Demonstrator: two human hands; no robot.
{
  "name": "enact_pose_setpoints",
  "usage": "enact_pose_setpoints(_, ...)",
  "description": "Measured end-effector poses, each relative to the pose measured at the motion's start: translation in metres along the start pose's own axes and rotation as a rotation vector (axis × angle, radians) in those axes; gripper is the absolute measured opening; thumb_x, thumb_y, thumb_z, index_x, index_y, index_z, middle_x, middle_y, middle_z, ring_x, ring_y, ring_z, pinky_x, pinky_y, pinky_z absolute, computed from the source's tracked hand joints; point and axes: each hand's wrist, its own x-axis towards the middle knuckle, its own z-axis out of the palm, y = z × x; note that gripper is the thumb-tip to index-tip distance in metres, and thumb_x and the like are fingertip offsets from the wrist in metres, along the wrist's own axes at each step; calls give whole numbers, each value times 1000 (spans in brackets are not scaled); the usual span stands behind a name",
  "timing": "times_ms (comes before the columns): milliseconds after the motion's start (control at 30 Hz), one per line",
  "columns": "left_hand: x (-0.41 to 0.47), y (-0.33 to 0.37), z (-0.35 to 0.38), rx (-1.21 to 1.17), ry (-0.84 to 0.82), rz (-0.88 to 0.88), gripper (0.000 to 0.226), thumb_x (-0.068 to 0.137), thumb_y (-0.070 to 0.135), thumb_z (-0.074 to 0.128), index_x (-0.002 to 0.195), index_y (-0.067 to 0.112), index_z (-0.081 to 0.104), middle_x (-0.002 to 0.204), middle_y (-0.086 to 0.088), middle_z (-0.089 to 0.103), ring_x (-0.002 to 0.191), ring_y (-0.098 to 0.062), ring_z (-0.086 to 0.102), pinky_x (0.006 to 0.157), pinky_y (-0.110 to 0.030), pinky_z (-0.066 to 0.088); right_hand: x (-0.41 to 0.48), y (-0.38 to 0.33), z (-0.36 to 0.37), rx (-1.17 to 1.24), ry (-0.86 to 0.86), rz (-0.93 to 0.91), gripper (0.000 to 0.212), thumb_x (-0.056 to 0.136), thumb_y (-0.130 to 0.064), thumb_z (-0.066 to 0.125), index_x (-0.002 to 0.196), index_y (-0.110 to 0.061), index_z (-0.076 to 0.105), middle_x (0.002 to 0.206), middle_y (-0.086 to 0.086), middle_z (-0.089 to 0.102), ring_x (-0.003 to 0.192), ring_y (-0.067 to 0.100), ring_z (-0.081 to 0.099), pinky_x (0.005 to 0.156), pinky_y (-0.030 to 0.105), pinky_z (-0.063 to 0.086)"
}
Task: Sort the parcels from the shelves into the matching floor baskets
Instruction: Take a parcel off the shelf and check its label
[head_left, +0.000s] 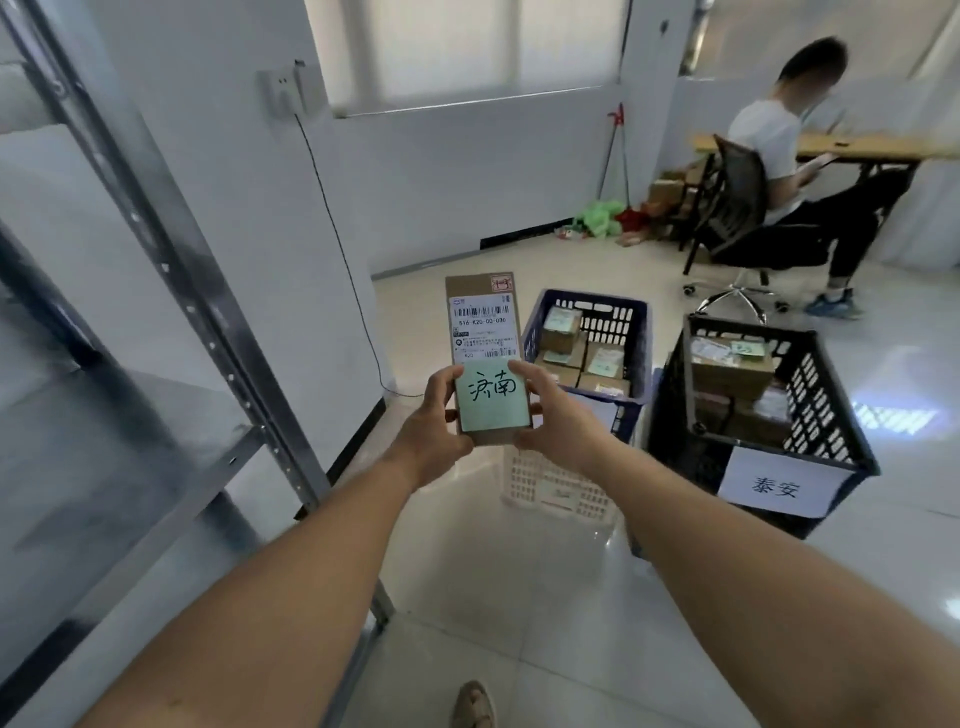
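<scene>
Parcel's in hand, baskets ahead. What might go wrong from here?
Misdrop: the green note on the parcel reads 济南, the black basket is signed 泰安, and no sign is readable on the blue basket or white basket.
Slip: the left hand and right hand grip only its lower end.

The tiled floor (493, 597) bears a blue basket (640, 358), black basket (675, 415) and white basket (556, 483).
</scene>
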Motion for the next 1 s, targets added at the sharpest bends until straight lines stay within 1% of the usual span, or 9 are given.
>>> enact_pose_setpoints(100, 49, -1, 1, 6, -40, 27, 79, 82, -5, 65, 142, 21, 21, 148, -1, 37, 112, -14, 49, 88, -31, 50, 35, 11, -15, -23, 36, 41, 92, 79, -6, 73, 149, -31, 18, 139, 2, 46, 120, 21, 51, 92, 33, 49)
enact_pose_setpoints(200, 96, -3, -2, -15, -87, 24, 78, 82, -1, 66, 141, 24, 21, 146, -1, 39, 115, -18, 51, 96, -42, 50, 72, 17, -28, -3, 52, 81, 92, 79, -1, 71, 149, -29, 19, 140, 4, 45, 119, 22, 52, 90, 34, 50)
enact_pose_setpoints(333, 154, -7, -5, -6, -120, 52, 78, 83, 1, 67, 141, 23, 20, 146, -1, 40, 111, -16, 50, 96, -41, 49, 121, 27, -41, 28, 69, 121, 92, 80, 0, 71, 150, -28, 19, 142, 5, 44, 121, 23, 50, 98, 38, 47)
enact_pose_setpoints(467, 204, -16, 1, -5, -163, 71, 79, 83, 3, 68, 142, 23, 19, 145, 1, 39, 111, -14, 48, 93, -35, 50, 158, 45, -48, 41, 92, 160, 90, 81, 1, 69, 150, -28, 19, 140, 4, 45, 118, 20, 49, 85, 29, 47)
enact_pose_setpoints(533, 224, -20, 9, -13, -190, 62, 80, 83, 3, 69, 142, 22, 19, 141, 5, 40, 111, -14, 49, 92, -34, 50, 170, 58, -51, 51, 104, 188, 90, 81, 1, 69, 150, -28, 19, 140, 3, 44, 117, 18, 48, 86, 30, 48)
enact_pose_setpoints(633, 254, -26, 28, -4, -229, 52, 79, 82, 2, 68, 141, 24, 20, 140, 4, 42, 112, -19, 51, 91, -39, 52, 184, 79, -60, 68, 107, 244, 91, 82, 2, 69, 150, -30, 18, 140, 4, 45, 116, 18, 50, 91, 33, 49)
enact_pose_setpoints(767, 300, -24, 62, 14, -273, 37, 79, 81, 1, 68, 140, 24, 21, 138, -4, 48, 116, -24, 55, 95, -42, 50, 205, 116, -86, 53, 123, 297, 89, 82, 1, 68, 150, -31, 18, 141, 4, 45, 112, 18, 51, 79, 26, 46)
enact_pose_setpoints(833, 324, -21, 80, 21, -290, 33, 80, 80, 0, 69, 140, 22, 22, 138, -5, 48, 119, -25, 54, 97, -43, 48, 219, 137, -101, 52, 114, 318, 89, 83, 0, 67, 150, -31, 17, 142, 4, 45, 113, 19, 51, 78, 23, 44)
enact_pose_setpoints(1000, 390, -15, 118, 41, -300, -20, 81, 81, 0, 66, 142, 26, 20, 139, -2, 47, 120, -20, 52, 98, -40, 48, 268, 188, -139, 80, 74, 340, 88, 84, 1, 65, 149, -33, 17, 140, 3, 45, 98, 15, 52, 67, 20, 43)
